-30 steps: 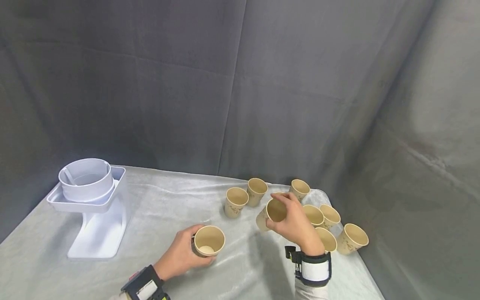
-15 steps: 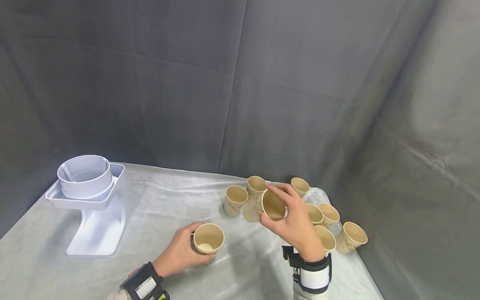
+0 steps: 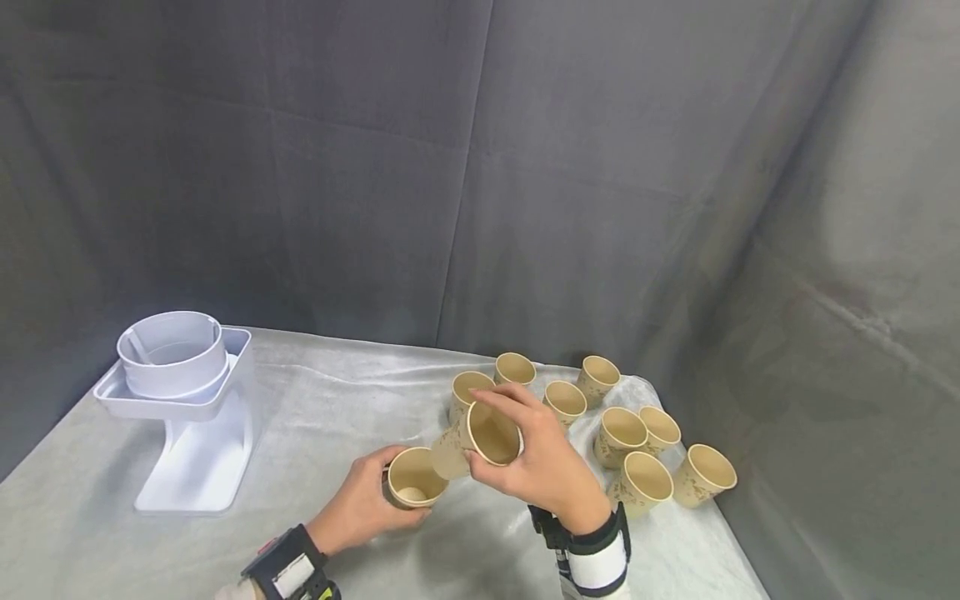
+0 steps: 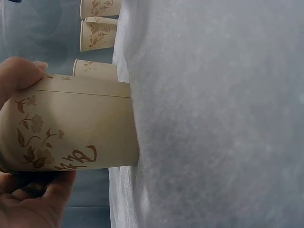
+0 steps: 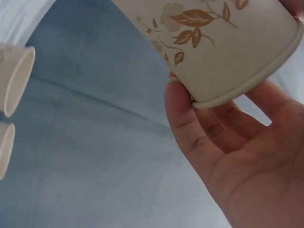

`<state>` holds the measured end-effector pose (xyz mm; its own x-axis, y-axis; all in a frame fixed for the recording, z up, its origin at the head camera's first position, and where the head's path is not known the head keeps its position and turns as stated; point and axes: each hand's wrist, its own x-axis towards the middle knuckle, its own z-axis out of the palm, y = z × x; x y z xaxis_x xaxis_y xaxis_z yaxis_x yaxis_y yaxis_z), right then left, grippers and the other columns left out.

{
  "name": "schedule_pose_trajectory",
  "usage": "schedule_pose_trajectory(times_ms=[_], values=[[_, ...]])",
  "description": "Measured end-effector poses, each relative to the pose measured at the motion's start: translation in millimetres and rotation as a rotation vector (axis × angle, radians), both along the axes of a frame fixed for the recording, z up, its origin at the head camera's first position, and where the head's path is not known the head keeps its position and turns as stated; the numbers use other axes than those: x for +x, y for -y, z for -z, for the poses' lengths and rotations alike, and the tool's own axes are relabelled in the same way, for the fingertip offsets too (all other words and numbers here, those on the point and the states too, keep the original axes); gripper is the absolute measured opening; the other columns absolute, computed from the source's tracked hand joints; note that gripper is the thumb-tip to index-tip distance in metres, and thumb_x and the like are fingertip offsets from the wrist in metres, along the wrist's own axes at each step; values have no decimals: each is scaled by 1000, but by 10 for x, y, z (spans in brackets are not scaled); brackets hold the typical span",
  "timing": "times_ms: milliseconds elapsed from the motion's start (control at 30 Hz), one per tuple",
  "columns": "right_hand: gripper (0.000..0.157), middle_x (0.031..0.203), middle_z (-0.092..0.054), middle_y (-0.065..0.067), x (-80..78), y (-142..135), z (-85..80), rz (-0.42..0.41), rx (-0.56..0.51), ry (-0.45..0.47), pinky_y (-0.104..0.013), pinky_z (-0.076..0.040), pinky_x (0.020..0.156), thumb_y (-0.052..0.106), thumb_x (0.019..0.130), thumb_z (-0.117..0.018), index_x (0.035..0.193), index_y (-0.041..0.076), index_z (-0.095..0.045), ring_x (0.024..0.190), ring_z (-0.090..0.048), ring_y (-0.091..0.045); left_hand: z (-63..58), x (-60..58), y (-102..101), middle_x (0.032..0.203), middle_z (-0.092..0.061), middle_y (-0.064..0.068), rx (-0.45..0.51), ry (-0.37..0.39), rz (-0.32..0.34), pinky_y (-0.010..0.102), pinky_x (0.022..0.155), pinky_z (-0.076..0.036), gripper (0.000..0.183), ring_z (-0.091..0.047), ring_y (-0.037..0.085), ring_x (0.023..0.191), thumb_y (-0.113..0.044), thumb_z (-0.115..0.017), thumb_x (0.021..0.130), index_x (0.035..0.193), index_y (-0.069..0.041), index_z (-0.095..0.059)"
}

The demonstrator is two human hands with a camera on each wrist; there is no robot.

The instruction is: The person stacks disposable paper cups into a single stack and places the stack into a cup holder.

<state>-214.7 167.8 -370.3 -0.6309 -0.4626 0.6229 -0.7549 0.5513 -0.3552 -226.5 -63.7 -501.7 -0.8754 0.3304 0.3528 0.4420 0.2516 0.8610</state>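
My left hand [image 3: 365, 502] grips a tan paper cup [image 4: 71, 123] round its side; the cup stands upright on the cloth, its open mouth showing in the head view. Another paper cup [image 5: 213, 52], printed with brown flowers and leaves, is held near its rim by my right hand [image 3: 536, 454]. This second cup tilts, its base toward the left-hand cup and its mouth toward the right wrist. In the head view its base overlaps the left cup's rim edge.
A white stand [image 3: 198, 450] with a round white container [image 3: 172, 358] on top stands at the left. Several paper cups stand upright behind and right of my right hand, such as one cup [image 3: 647, 483] and another cup [image 3: 702, 477]. Grey curtains [image 3: 360, 183] hang behind.
My right hand has carried its cup leftward and down to the cup in my left hand, tilting it more. A standing cup behind it has come into view. The left hand stays put.
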Motion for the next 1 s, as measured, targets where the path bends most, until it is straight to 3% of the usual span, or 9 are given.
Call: schedule_pose_trajectory(times_ms=[333, 733, 1000], values=[[60, 113, -52, 14, -45, 184, 136, 3, 82, 79, -25, -47, 83, 39, 67, -72, 124, 34, -52, 100, -50, -4, -42, 14, -4, 104, -61, -9, 0, 19, 7, 36, 80, -50, 67, -57, 10, 93, -35, -84, 58, 116, -24, -54], [58, 118, -51, 15, -54, 252, 168, -38, 45, 86, -24, -46, 86, 36, 68, -72, 123, 31, -53, 105, -49, -3, -28, 1, 14, 102, -61, -10, -33, 3, 0, 33, 79, -50, 65, -58, 9, 90, -36, -83, 59, 116, -25, -54], [60, 120, -49, 15, -60, 293, 190, -31, 40, 94, -24, -47, 84, 35, 69, -71, 125, 32, -52, 105, -50, -5, -30, 6, 0, 102, -61, -9, -27, 1, -8, 35, 80, -50, 66, -57, 9, 90, -25, -84, 58, 116, -21, -54]])
